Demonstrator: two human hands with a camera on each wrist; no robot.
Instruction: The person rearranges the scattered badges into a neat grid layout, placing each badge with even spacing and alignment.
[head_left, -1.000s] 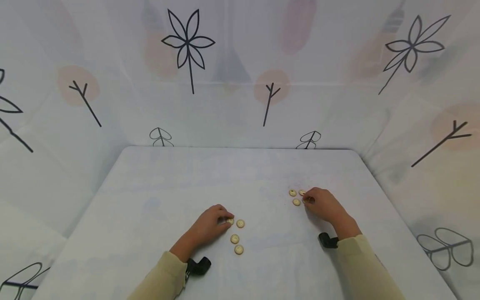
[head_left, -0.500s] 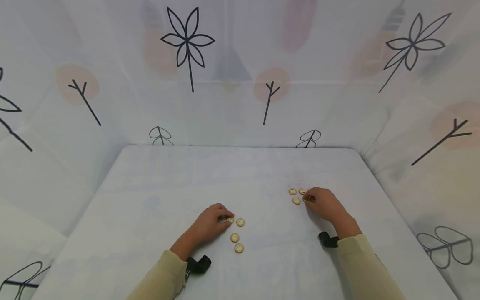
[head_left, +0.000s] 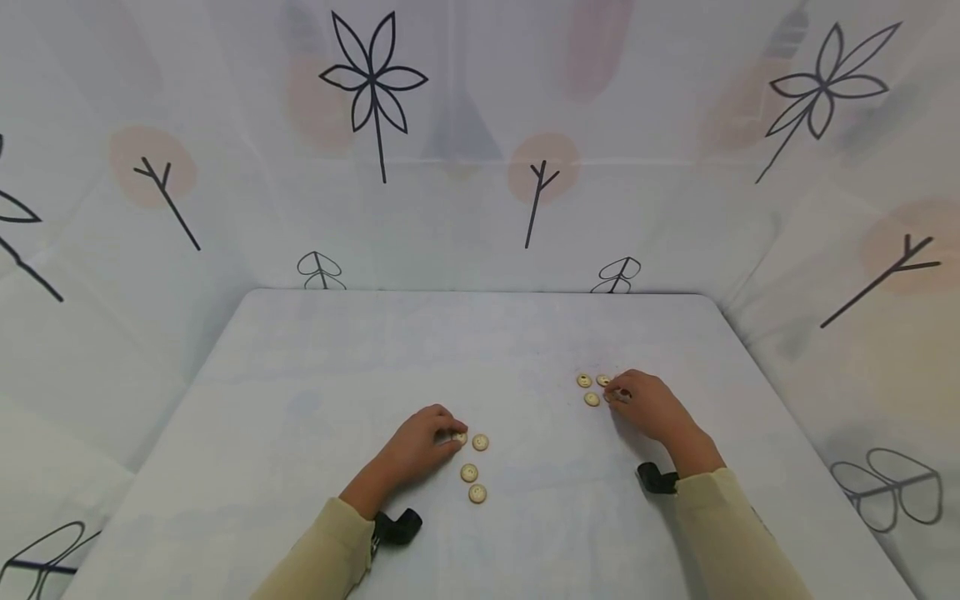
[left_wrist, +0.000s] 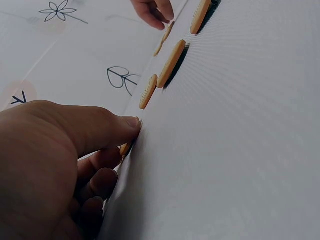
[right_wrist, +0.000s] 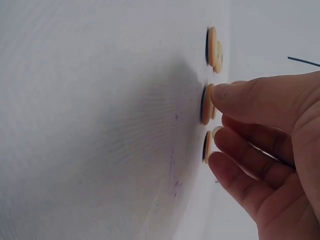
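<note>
My left hand [head_left: 414,448] pinches a pale round button [head_left: 461,438] between thumb and fingers at the table surface. In the left wrist view, the edge of that button [left_wrist: 125,149] shows below the thumb. Several matching buttons lie close by, such as one just right of the fingertips [head_left: 480,442] and the nearest button [head_left: 477,494]. Farther back on the right, my right hand [head_left: 651,406] holds another button [right_wrist: 206,106], thumb on its face and fingers curled behind. Beside it lie more buttons, among them one at the group's left [head_left: 584,381].
A white cloth covers the table [head_left: 337,350]. Behind and at the sides hangs a white curtain [head_left: 457,217] printed with plants. Black camera mounts [head_left: 399,527] sit at both wrists, below beige sleeves [head_left: 318,554].
The head view has tilted very slightly, so everything sits a little higher in it. Both hands stay at the same buttons, and the loose buttons keep their places.
</note>
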